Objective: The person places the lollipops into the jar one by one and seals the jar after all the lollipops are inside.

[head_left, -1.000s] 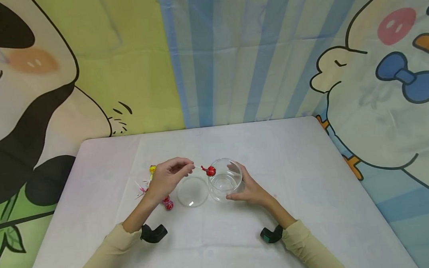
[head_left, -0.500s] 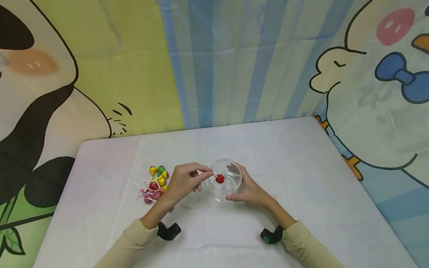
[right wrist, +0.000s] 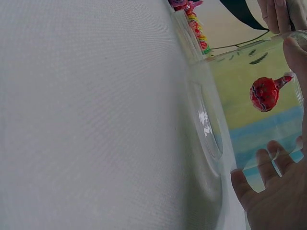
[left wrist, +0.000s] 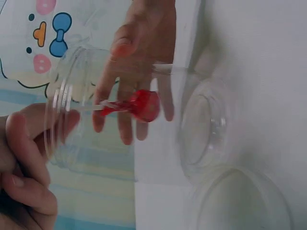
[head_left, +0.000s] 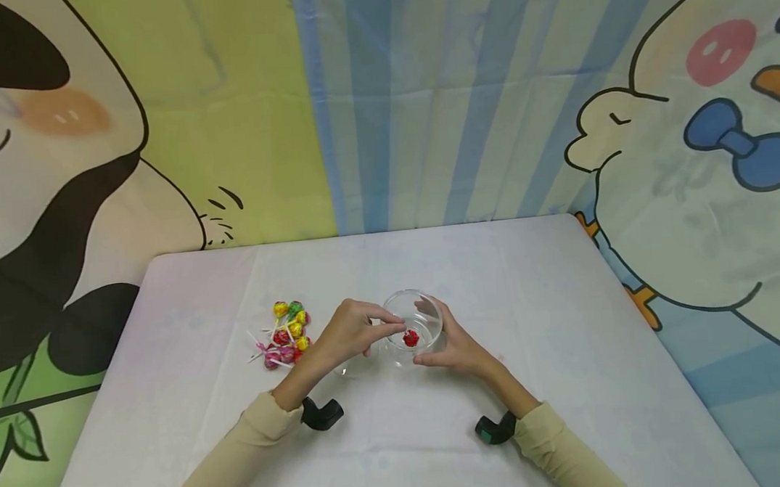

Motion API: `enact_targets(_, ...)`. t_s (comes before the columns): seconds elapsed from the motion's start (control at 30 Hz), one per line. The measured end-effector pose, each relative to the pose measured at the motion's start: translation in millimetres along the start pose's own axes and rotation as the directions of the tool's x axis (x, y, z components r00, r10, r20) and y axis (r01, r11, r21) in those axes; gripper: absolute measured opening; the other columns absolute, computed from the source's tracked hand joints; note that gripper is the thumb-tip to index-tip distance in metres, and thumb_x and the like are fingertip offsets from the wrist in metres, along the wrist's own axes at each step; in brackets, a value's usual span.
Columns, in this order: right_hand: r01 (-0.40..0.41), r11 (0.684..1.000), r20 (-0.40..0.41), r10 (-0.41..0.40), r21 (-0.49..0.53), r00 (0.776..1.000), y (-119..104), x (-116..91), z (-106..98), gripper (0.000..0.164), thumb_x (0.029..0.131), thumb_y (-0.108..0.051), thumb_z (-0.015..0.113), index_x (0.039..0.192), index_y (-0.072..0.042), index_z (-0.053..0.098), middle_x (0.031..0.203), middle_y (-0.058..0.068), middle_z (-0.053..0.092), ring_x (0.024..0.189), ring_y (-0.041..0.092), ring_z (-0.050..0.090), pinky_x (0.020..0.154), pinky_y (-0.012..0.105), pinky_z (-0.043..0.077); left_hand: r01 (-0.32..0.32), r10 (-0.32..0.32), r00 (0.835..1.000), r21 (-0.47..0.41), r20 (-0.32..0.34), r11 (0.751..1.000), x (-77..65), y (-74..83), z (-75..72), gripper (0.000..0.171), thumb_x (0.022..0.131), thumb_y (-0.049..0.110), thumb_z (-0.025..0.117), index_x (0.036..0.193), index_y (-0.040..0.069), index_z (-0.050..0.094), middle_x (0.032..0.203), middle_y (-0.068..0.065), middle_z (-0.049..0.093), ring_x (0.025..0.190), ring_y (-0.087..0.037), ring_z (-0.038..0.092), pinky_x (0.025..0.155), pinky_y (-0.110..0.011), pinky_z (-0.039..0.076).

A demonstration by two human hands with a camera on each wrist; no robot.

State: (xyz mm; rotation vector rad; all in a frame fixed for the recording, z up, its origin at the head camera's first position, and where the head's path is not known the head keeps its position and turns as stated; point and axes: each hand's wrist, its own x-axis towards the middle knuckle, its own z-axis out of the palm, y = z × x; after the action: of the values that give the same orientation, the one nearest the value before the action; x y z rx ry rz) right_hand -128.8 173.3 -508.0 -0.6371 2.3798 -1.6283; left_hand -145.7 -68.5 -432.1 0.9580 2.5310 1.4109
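Item 1: red lollipop (head_left: 411,338), wrapped. Lies just right of centre in the lower half of the head frame; candy end down, inside the jar, hanging clear of its floor in both wrist views.

Item 2: clear jar (head_left: 410,294), mouth uppermost in the head view, around the lollipop. No other sweet shows inside.

Item 3: left hand (head_left: 360,330), at the jar's mouth. Thumb and finger are together, pinching the white stick.

Item 4: right hand (head_left: 453,342), right of the jar. Thumb and fingers stand apart from each other, gripping the jar's outer wall between them.

Handling note, by judgement: the step in hand looks like lowering the sweet. Best done with the stick near the middle of the mouth, fingertips clear of the rim, and the pinch loosened only once the candy meets the floor; a drop from higher could make it bounce. The right hand's steady, light hold should suffice.

Item 5: clear round piece (left wrist: 240,206), possibly a lid, lower right of the left wrist frame, beside the jar.

Item 6: lollipop pile (head_left: 281,337), mixed colours, left of centre.

Item 7: white-covered table (head_left: 530,303), beneath all.

Item 8: cartoon backdrop (head_left: 397,98), upper frame.
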Motion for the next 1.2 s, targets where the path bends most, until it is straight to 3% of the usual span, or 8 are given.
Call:
enact_targets(0.17,-0.008,1.0,-0.001,0.008,0.012,1.0,0,0,0,0.105,0.072,-0.018,0.085,0.152,-0.025,0.016,0.153,0.011,0.035,0.138,0.032,0.038,0.112,0.061,0.027,0.151,-0.156,0.985,0.075,0.067,0.986,9.5,10.6,-0.6,0.014,0.084,0.026,0.075,0.092,0.016,0.08,0.087,-0.002,0.077,0.034,-0.014,0.054,0.039,-0.021,0.039)
enact_targets(0.27,-0.017,1.0,-0.001,0.017,0.025,1.0,0,0,1,0.105,0.073,-0.017,0.085,0.152,-0.026,0.016,0.153,0.009,0.035,0.138,0.032,0.037,0.112,0.061,0.027,0.181,-0.193,0.976,0.126,0.095,0.975,15.0,17.4,0.0,0.013,0.084,0.026,0.076,0.092,0.016,0.08,0.087,-0.002,0.077,0.036,-0.016,0.057,0.042,-0.023,0.039)
enact_targets(0.4,-0.02,0.999,0.002,0.02,0.026,1.0,0,-1,2,0.105,0.073,-0.017,0.084,0.152,-0.026,0.016,0.153,0.009,0.034,0.138,0.033,0.037,0.111,0.062,0.028,0.211,-0.238,0.963,0.201,0.123,0.957,18.0,21.2,3.8,0.012,0.083,0.026,0.076,0.09,0.017,0.08,0.084,0.002,0.077,0.035,-0.008,0.055,0.046,-0.025,0.041)
enact_targets(0.67,-0.018,1.0,-0.001,0.018,0.001,1.0,1,-1,0,0.106,0.072,-0.02,0.085,0.152,-0.03,0.015,0.154,0.007,0.034,0.14,0.032,0.035,0.112,0.061,0.025,0.215,-0.258,0.961,0.314,0.1,0.924,20.3,22.5,9.6,0.012,0.083,0.028,0.076,0.088,0.018,0.08,0.078,0.005,0.075,0.034,-0.002,0.051,0.042,-0.023,0.039)
enact_targets(0.93,-0.016,1.0,0.007,0.016,0.001,1.0,-1,0,0,0.107,0.073,-0.019,0.085,0.152,-0.031,0.014,0.154,0.008,0.034,0.14,0.032,0.035,0.112,0.06,0.025,0.219,-0.274,0.955,0.353,0.114,0.91,23.4,29.5,7.7,0.011,0.084,0.026,0.075,0.086,0.016,0.08,0.071,0.003,0.074,0.035,-0.001,0.051,0.043,-0.023,0.039)
enact_targets(1.07,-0.013,1.0,0.0,0.013,-0.015,1.0,-1,-1,0,0.107,0.072,-0.02,0.085,0.152,-0.028,0.014,0.154,0.01,0.034,0.14,0.034,0.036,0.111,0.062,0.027,0.174,-0.201,0.978,0.342,0.046,0.924,16.0,26.5,9.8,0.016,0.086,0.028,0.074,0.096,0.017,0.079,0.083,0.005,0.076,0.037,0.001,0.05,0.044,-0.022,0.039)
enact_targets(1.13,-0.008,1.0,0.0,0.008,-0.02,1.0,-1,-1,0,0.107,0.073,-0.02,0.085,0.153,-0.026,0.014,0.154,0.011,0.035,0.14,0.035,0.036,0.111,0.064,0.027,0.114,-0.108,0.993,0.345,-0.037,0.932,5.7,23.8,11.0,0.019,0.086,0.03,0.073,0.101,0.018,0.077,0.09,0.006,0.076,0.042,0.001,0.053,0.047,-0.019,0.039)
enact_targets(1.2,-0.006,1.0,-0.001,0.006,-0.017,1.0,-1,0,1,0.108,0.072,-0.019,0.085,0.153,-0.025,0.014,0.154,0.011,0.034,0.141,0.035,0.035,0.111,0.064,0.025,0.047,-0.001,0.992,0.359,-0.127,0.932,-10.0,21.9,10.4,0.023,0.085,0.03,0.074,0.105,0.019,0.075,0.095,0.005,0.076,0.05,0.0,0.056,0.049,-0.015,0.04)
